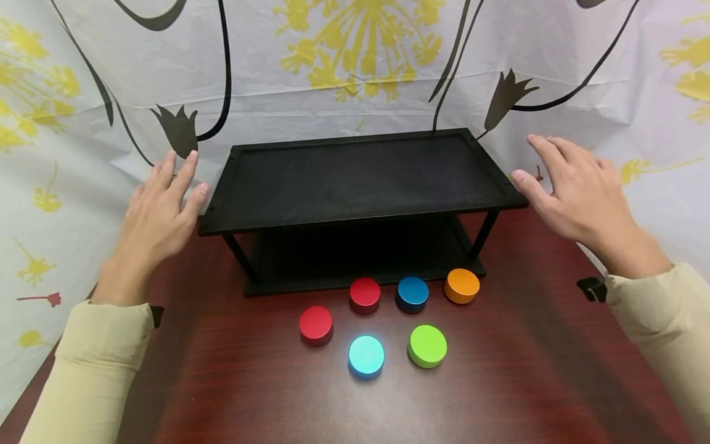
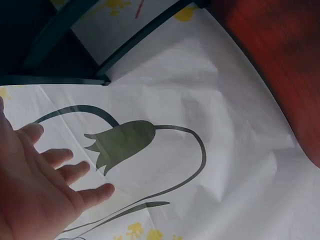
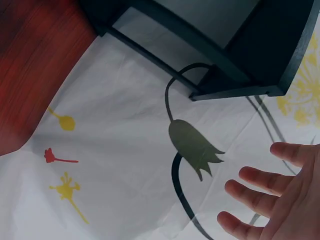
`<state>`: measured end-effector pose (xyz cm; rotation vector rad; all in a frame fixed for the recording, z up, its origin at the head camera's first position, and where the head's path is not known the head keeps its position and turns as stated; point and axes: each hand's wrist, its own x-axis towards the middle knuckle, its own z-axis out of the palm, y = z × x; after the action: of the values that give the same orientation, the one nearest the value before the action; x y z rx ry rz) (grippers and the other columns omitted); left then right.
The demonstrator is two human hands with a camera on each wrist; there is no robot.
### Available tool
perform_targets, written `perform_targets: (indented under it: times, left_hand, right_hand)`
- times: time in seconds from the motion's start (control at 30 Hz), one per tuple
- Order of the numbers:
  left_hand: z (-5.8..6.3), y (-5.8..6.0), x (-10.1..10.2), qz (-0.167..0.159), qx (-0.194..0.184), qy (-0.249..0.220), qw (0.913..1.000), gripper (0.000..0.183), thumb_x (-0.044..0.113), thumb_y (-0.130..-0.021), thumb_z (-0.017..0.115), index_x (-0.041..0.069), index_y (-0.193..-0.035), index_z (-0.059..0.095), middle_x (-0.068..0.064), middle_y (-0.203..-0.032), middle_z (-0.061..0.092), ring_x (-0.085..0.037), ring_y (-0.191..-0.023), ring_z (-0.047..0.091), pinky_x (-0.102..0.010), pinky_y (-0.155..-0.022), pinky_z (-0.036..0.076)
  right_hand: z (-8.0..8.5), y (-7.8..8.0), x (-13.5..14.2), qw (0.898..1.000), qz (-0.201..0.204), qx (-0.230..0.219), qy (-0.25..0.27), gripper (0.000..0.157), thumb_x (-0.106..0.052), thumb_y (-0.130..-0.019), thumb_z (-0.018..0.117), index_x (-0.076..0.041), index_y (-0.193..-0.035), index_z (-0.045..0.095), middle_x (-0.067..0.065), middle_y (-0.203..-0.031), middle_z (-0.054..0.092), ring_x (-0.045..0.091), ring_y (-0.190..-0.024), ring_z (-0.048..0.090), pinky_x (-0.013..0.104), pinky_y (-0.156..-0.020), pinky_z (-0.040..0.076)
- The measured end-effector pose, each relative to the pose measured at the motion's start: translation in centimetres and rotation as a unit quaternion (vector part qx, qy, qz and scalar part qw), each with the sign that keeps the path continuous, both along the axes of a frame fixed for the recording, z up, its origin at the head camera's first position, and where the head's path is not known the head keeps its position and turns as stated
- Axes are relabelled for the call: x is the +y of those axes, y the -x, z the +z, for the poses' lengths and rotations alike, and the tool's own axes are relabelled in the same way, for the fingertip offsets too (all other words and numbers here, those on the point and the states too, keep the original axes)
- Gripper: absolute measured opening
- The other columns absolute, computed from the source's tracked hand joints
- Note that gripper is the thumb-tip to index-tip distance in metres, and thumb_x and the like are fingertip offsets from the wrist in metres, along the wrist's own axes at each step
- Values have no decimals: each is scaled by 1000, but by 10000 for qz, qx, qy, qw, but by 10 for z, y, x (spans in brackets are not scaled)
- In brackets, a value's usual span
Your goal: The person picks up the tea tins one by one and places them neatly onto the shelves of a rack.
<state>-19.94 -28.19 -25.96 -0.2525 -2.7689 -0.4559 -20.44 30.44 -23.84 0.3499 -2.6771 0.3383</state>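
Flowered cloth (image 1: 333, 114) backs the shelf (image 1: 355, 179), left hand (image 1: 158, 213) and right hand (image 1: 582, 194) near its ends, relaxed and grasping nothing.

A white cloth (image 1: 261, 111) with yellow and grey flowers hangs behind the reddish-brown table (image 1: 249, 382)

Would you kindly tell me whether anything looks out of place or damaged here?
Nothing much stands out: the shelf is upright, and the six discs lie flat on the table. Only the cloth looks creased.
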Motion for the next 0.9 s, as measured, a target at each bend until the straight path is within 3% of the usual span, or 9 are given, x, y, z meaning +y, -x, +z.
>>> perform_targets:
  times: [0.23, 0.37, 0.63, 0.9]
  left_hand:
    - [0, -10, 1, -197, -440, -270, 9985, 58, 53, -105, 26, 40, -159, 10, -2, -167, 5, -47, -146, 17, -75, -101, 16]
    - [-2, -15, 3, -338, -642, -232, 9971, 57, 53, -105, 28, 43, -159, 11, -4, -166, 11, -52, -142, 24, -77, -96, 19]
    - [-9, -20, 6, -735, -301, -346, 9962, 57, 48, -105, 40, 38, -158, 25, -10, -158, 36, -45, -138, 38, -69, -100, 25]
    - [-15, -22, 9, -814, -60, -380, 9959, 57, 46, -103, 47, 32, -156, 35, -9, -153, 43, -44, -134, 43, -64, -99, 31]
  right_hand:
    - [-2, -11, -7, 9996, 209, 169, 89, 61, -42, -101, 47, -16, -156, 36, 22, -147, 44, 48, -126, 43, 69, -92, 25]
    - [-4, -19, -11, 9988, 316, 326, 154, 59, -39, -100, 50, -16, -154, 39, 21, -143, 47, 46, -121, 46, 67, -91, 26]
    - [-7, -35, -18, 9956, 668, 619, 209, 57, -33, -98, 55, -14, -151, 44, 22, -136, 53, 46, -119, 49, 65, -90, 31]
    - [-15, -49, -20, 9958, 687, 564, 224, 57, -32, -98, 57, -16, -151, 44, 19, -132, 55, 48, -101, 53, 63, -79, 35]
